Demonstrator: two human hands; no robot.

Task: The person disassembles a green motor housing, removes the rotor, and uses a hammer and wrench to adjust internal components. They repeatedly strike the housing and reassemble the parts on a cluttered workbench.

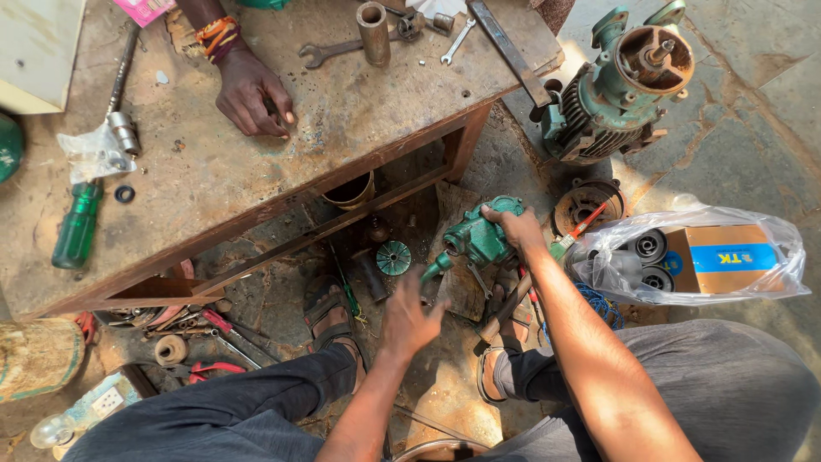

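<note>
Nearest, the left hand (409, 318) is blurred with fingers loose, gripping nothing, just below the green pump body (475, 240). Beyond, the right hand (516, 226) clasps that pump on the crowded floor, close under the workbench (256, 162) edge.

Your right hand (516, 227) grips a green cast pump body (475, 239) from above, held off the floor; its spout points down-left toward your open left hand (409, 315), just beside it.
</note>
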